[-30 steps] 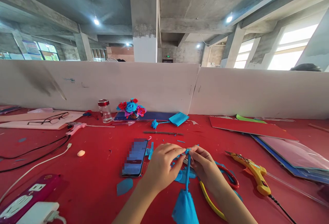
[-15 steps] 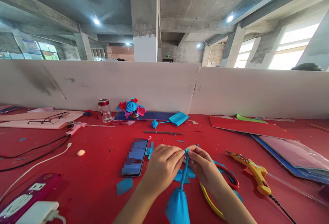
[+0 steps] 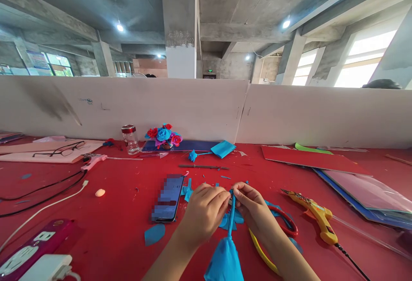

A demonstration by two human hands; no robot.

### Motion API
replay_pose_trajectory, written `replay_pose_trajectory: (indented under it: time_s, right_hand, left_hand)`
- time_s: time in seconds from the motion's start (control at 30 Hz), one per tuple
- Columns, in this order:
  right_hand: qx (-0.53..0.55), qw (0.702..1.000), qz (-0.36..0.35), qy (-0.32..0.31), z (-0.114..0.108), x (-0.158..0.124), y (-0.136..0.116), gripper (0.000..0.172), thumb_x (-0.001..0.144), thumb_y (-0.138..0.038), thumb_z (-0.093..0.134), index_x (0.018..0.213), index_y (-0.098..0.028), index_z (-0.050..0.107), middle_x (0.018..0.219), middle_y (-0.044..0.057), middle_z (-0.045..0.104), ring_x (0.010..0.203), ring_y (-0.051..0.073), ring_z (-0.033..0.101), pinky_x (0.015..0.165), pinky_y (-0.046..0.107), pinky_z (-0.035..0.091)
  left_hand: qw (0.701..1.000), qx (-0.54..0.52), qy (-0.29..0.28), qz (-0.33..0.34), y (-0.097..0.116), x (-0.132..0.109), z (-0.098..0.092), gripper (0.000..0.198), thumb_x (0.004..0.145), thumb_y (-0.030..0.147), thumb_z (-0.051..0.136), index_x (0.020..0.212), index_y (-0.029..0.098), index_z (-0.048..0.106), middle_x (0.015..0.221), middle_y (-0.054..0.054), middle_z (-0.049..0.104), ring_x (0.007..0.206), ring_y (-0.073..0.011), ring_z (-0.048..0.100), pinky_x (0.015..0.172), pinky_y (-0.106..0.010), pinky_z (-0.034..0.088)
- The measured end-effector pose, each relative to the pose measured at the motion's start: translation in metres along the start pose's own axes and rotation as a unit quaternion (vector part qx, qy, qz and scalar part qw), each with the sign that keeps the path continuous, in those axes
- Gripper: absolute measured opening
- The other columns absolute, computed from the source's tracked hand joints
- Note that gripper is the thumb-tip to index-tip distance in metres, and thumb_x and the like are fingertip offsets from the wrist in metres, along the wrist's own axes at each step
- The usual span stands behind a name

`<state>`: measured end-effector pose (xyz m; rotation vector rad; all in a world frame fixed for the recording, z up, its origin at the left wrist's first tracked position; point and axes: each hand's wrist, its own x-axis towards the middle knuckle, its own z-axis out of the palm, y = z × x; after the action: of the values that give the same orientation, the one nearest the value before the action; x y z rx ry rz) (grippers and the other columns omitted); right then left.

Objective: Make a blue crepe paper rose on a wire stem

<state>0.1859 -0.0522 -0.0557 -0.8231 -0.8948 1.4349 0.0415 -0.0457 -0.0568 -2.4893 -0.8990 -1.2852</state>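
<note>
Between my fingertips is the top of a blue crepe paper flower stem (image 3: 231,218), which hangs down to a wide blue paper end near the bottom edge. My left hand (image 3: 207,212) pinches it from the left, knuckles up. From the right, my right hand (image 3: 252,206) pinches the same tip with thumb and forefinger. Blue paper scraps (image 3: 236,217) lie under and behind the hands. Partly hidden by my right forearm are scissors (image 3: 291,225) with red and yellow handles. A phone (image 3: 169,199) lies left of my left hand.
To the right rest a yellow glue gun (image 3: 317,214) and stacked coloured sheets (image 3: 370,190). Behind the hands are a thin stick (image 3: 204,167), a paper flower arrangement (image 3: 164,135) and a glass jar (image 3: 131,140). A power strip (image 3: 35,246) with cables occupies the left front.
Both hands keep their pinch on the stem tip with barely any shift. The hanging wide paper end has turned slightly and swung a little. The view has moved slightly.
</note>
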Motion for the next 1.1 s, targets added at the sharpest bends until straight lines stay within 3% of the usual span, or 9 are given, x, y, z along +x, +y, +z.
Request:
replay_pose_trajectory:
  time_s: [0.33, 0.47, 0.67, 0.77, 0.87, 0.93, 0.97, 1.03, 1.1]
  right_hand:
    - [-0.013, 1.000, -0.008, -0.001, -0.003, 0.002, 0.004, 0.024, 0.057, -0.034, 0.074, 0.062, -0.017, 0.058, 0.051, -0.006, 0.045, 0.047, 0.005, 0.039, 0.044, 0.016, 0.034]
    - [0.008, 1.000, -0.025, -0.003, -0.005, 0.003, 0.004, 0.023, 0.059, -0.032, 0.074, 0.062, -0.017, 0.057, 0.050, -0.006, 0.046, 0.046, 0.005, 0.039, 0.044, 0.016, 0.032]
    - [0.020, 1.000, -0.007, -0.016, -0.005, 0.000, 0.002, 0.022, 0.060, -0.033, 0.073, 0.065, -0.018, 0.058, 0.050, -0.006, 0.046, 0.045, 0.006, 0.039, 0.043, 0.016, 0.032]
    - [0.023, 0.999, -0.009, -0.022, -0.004, -0.002, 0.001, 0.022, 0.060, -0.033, 0.073, 0.068, -0.018, 0.059, 0.052, -0.005, 0.048, 0.048, 0.006, 0.042, 0.045, 0.017, 0.034]
    - [0.022, 0.999, -0.023, -0.033, -0.005, -0.002, 0.001, 0.020, 0.062, -0.032, 0.072, 0.070, -0.019, 0.059, 0.055, -0.004, 0.050, 0.051, 0.007, 0.045, 0.048, 0.018, 0.036]
    - [0.022, 0.999, -0.032, -0.039, -0.006, -0.001, 0.002, 0.018, 0.063, -0.031, 0.071, 0.070, -0.019, 0.059, 0.056, -0.004, 0.051, 0.052, 0.007, 0.045, 0.050, 0.018, 0.037]
    - [0.021, 0.998, -0.035, -0.040, -0.007, 0.000, 0.002, 0.017, 0.064, -0.031, 0.070, 0.070, -0.020, 0.059, 0.056, -0.004, 0.051, 0.052, 0.007, 0.045, 0.051, 0.019, 0.038]
    - [0.022, 0.998, -0.040, -0.043, -0.009, 0.001, 0.002, 0.016, 0.065, -0.031, 0.069, 0.071, -0.021, 0.058, 0.057, -0.004, 0.052, 0.053, 0.008, 0.047, 0.053, 0.021, 0.040]
    - [0.022, 0.998, -0.044, -0.047, -0.009, 0.002, 0.001, 0.017, 0.065, -0.031, 0.069, 0.071, -0.021, 0.057, 0.059, -0.003, 0.053, 0.054, 0.010, 0.048, 0.055, 0.023, 0.041]
  left_hand:
    - [1.000, -0.024, 0.003, -0.003, 0.001, 0.000, 0.000, 0.020, 0.084, 0.010, 0.040, 0.089, 0.017, 0.058, 0.081, -0.003, 0.063, 0.072, -0.0127, 0.056, 0.069, -0.028, 0.043]
    - [0.999, -0.026, -0.002, -0.026, 0.003, 0.001, 0.000, 0.017, 0.083, 0.017, 0.045, 0.094, 0.017, 0.057, 0.088, -0.003, 0.063, 0.078, -0.0146, 0.057, 0.074, -0.030, 0.044]
    - [0.998, -0.040, 0.027, -0.046, 0.004, -0.001, 0.002, 0.015, 0.082, 0.017, 0.048, 0.093, 0.020, 0.058, 0.087, -0.002, 0.064, 0.080, -0.0145, 0.058, 0.075, -0.030, 0.044]
    - [0.996, -0.070, 0.036, -0.048, 0.004, -0.003, 0.001, 0.016, 0.082, 0.016, 0.048, 0.094, 0.020, 0.057, 0.088, -0.002, 0.064, 0.080, -0.0139, 0.058, 0.075, -0.028, 0.044]
    - [0.984, -0.147, 0.027, -0.098, 0.006, 0.000, 0.001, 0.018, 0.085, 0.019, 0.042, 0.092, 0.018, 0.058, 0.086, -0.004, 0.063, 0.080, -0.0147, 0.057, 0.073, -0.028, 0.044]
    - [0.954, -0.238, -0.001, -0.185, 0.006, 0.004, 0.002, 0.025, 0.087, 0.027, 0.037, 0.083, 0.016, 0.059, 0.078, -0.005, 0.062, 0.073, -0.0149, 0.057, 0.067, -0.027, 0.044]
    - [0.923, -0.302, -0.026, -0.237, 0.006, 0.006, 0.002, 0.031, 0.087, 0.032, 0.034, 0.078, 0.015, 0.059, 0.073, -0.005, 0.061, 0.068, -0.0146, 0.056, 0.063, -0.027, 0.044]
    - [0.824, -0.447, -0.101, -0.333, 0.004, 0.010, 0.002, 0.040, 0.086, 0.041, 0.034, 0.069, 0.014, 0.058, 0.064, -0.004, 0.059, 0.060, -0.0136, 0.055, 0.057, -0.025, 0.043]
    - [0.722, -0.554, -0.169, -0.379, 0.001, 0.011, 0.002, 0.037, 0.080, 0.044, 0.044, 0.067, 0.012, 0.059, 0.059, -0.003, 0.058, 0.054, -0.0118, 0.053, 0.054, -0.024, 0.041]
